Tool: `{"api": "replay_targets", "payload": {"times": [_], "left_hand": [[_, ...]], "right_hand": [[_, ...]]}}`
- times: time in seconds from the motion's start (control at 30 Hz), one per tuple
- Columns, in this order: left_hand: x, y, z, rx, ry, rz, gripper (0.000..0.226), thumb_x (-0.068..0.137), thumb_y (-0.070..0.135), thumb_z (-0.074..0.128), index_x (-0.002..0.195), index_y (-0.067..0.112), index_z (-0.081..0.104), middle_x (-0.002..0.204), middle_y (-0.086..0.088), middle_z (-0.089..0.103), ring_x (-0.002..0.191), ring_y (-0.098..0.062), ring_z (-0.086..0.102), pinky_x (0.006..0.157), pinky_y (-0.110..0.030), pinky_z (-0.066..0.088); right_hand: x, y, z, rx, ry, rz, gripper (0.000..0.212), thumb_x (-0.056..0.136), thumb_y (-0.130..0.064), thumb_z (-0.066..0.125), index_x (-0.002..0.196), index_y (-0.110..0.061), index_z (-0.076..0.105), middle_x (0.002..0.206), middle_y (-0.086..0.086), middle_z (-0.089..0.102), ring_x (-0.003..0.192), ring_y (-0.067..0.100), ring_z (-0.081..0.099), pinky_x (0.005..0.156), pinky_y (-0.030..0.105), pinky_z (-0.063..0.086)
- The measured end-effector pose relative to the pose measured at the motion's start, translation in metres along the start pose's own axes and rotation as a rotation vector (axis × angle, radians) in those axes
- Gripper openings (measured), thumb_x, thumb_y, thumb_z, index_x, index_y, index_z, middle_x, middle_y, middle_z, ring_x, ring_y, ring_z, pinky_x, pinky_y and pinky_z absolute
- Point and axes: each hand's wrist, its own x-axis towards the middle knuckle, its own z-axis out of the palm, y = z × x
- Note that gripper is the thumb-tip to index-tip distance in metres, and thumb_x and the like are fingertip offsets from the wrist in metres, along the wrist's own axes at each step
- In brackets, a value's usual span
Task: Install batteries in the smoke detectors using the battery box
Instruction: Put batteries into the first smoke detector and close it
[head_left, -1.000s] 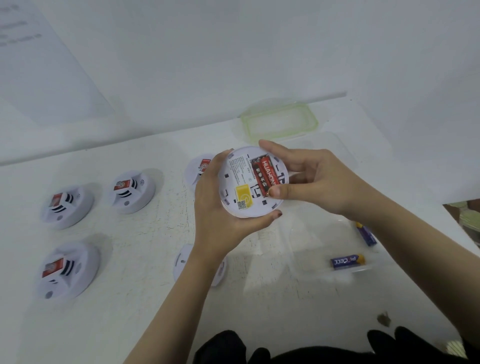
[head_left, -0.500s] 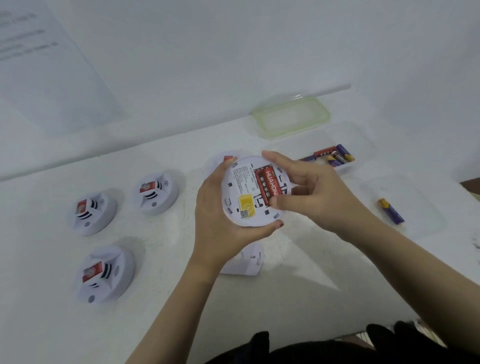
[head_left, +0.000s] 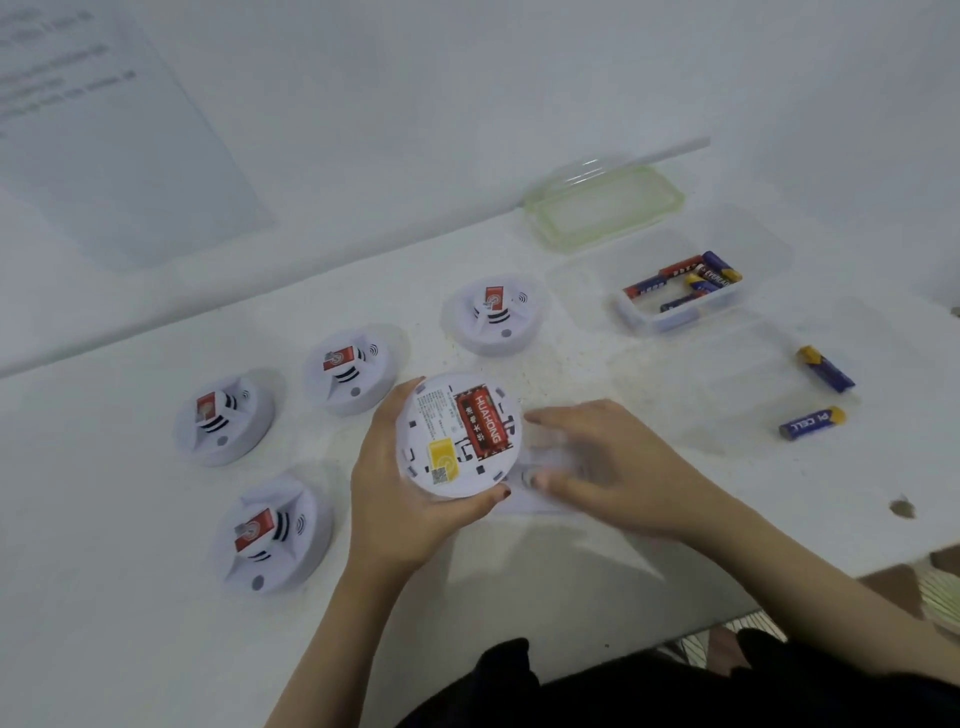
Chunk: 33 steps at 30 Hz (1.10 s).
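My left hand (head_left: 395, 499) grips a round white smoke detector (head_left: 457, 436), held back side up just above the table. Red batteries (head_left: 480, 426) sit in its open compartment, next to a yellow sticker. My right hand (head_left: 613, 467) is off the detector and lies low to its right, blurred, over a white cover plate (head_left: 524, 501) on the table; whether it grips the plate is unclear. The clear battery box (head_left: 675, 312) stands at the back right with several batteries (head_left: 685, 283) inside.
Several more detectors stand face up: one behind (head_left: 493, 317), others to the left (head_left: 353, 374) (head_left: 223, 421) (head_left: 270, 535). A green-rimmed lid (head_left: 602, 208) lies against the wall. Two loose batteries (head_left: 826, 369) (head_left: 810, 423) lie at the right. The table edge (head_left: 779, 597) runs close at the lower right.
My right hand let go of the detector and dropped to the white cover plate on the table. My left hand lowered the detector. The camera tilted, showing more of the table.
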Motion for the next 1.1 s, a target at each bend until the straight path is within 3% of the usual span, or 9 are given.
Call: {"api": "replay_targets", "payload": {"times": [0.07,0.13,0.3,0.43,0.57,0.67,0.77,0.97,1.1], "left_hand": [[-0.004,-0.007,-0.006,-0.011,-0.004,-0.018,0.086,0.048,0.051,0.081,0.124,0.044,0.04,0.123,0.041,0.049,0.114,0.016,0.05,0.088,-0.001,0.039],[-0.006,-0.01,-0.01,-0.032,-0.012,-0.03,0.085,0.048,0.051,0.081,0.123,0.044,0.04,0.122,0.042,0.05,0.113,0.016,0.051,0.087,-0.001,0.04],[-0.01,-0.019,-0.016,-0.108,-0.044,-0.052,0.085,0.049,0.044,0.082,0.123,0.043,0.042,0.122,0.038,0.052,0.113,0.012,0.053,0.086,-0.005,0.044],[-0.015,-0.032,-0.023,-0.145,-0.047,-0.125,0.091,0.045,0.043,0.085,0.125,0.038,0.042,0.121,0.029,0.057,0.115,0.0,0.057,0.089,-0.02,0.051],[-0.021,-0.039,-0.027,-0.193,-0.085,-0.197,0.095,0.043,0.034,0.089,0.127,0.033,0.043,0.122,0.022,0.058,0.118,-0.008,0.057,0.09,-0.03,0.055],[-0.027,-0.043,-0.03,-0.194,-0.126,-0.225,0.099,0.043,0.03,0.09,0.13,0.028,0.043,0.122,0.019,0.058,0.118,-0.012,0.058,0.089,-0.039,0.057],[-0.028,-0.044,-0.031,-0.182,-0.162,-0.246,0.102,0.042,0.028,0.091,0.131,0.025,0.042,0.121,0.018,0.059,0.116,-0.013,0.06,0.088,-0.046,0.056],[-0.028,-0.045,-0.032,-0.163,-0.19,-0.251,0.106,0.043,0.025,0.095,0.133,0.027,0.04,0.123,0.02,0.059,0.117,-0.008,0.058,0.091,-0.042,0.055],[-0.028,-0.044,-0.033,-0.165,-0.206,-0.24,0.105,0.042,0.028,0.095,0.132,0.03,0.039,0.121,0.023,0.058,0.117,-0.007,0.058,0.092,-0.036,0.054]], "right_hand": [[-0.004,0.008,0.012,-0.282,-0.055,-0.046,0.083,0.071,-0.072,0.05,0.142,-0.029,0.04,0.15,-0.005,0.034,0.137,0.013,0.024,0.109,0.025,0.014],[-0.007,0.008,0.015,-0.309,-0.044,-0.021,0.087,0.066,-0.071,0.054,0.141,-0.027,0.042,0.152,-0.004,0.03,0.137,0.016,0.018,0.106,0.026,0.011],[-0.005,0.006,0.015,-0.377,0.119,-0.134,0.063,0.066,-0.066,0.056,0.108,-0.02,0.066,0.12,0.0,0.059,0.113,0.022,0.049,0.09,0.03,0.03],[-0.002,0.003,0.016,-0.224,0.204,-0.051,0.065,0.066,-0.065,0.056,0.109,-0.016,0.064,0.113,-0.004,0.056,0.102,0.01,0.047,0.086,0.018,0.03],[0.0,-0.001,0.016,-0.013,0.301,0.036,0.059,0.063,-0.063,0.056,0.108,-0.025,0.06,0.111,-0.013,0.05,0.101,0.002,0.044,0.086,0.002,0.024],[-0.001,-0.01,0.022,0.143,0.318,0.001,0.052,0.064,-0.059,0.061,0.11,-0.036,0.056,0.118,-0.022,0.047,0.108,-0.006,0.043,0.089,0.007,0.028],[-0.001,-0.021,0.031,0.124,0.241,-0.075,0.055,0.066,-0.058,0.064,0.117,-0.041,0.053,0.126,-0.022,0.043,0.118,-0.005,0.037,0.094,0.005,0.024],[0.011,-0.042,0.048,-0.018,0.152,-0.186,0.063,0.071,-0.05,0.067,0.13,-0.032,0.051,0.144,-0.015,0.03,0.132,0.008,0.025,0.107,0.027,0.021],[0.02,-0.051,0.053,-0.056,0.144,-0.209,0.062,0.073,-0.041,0.069,0.132,-0.031,0.051,0.151,-0.008,0.026,0.135,0.015,0.023,0.109,0.032,0.02]]}}
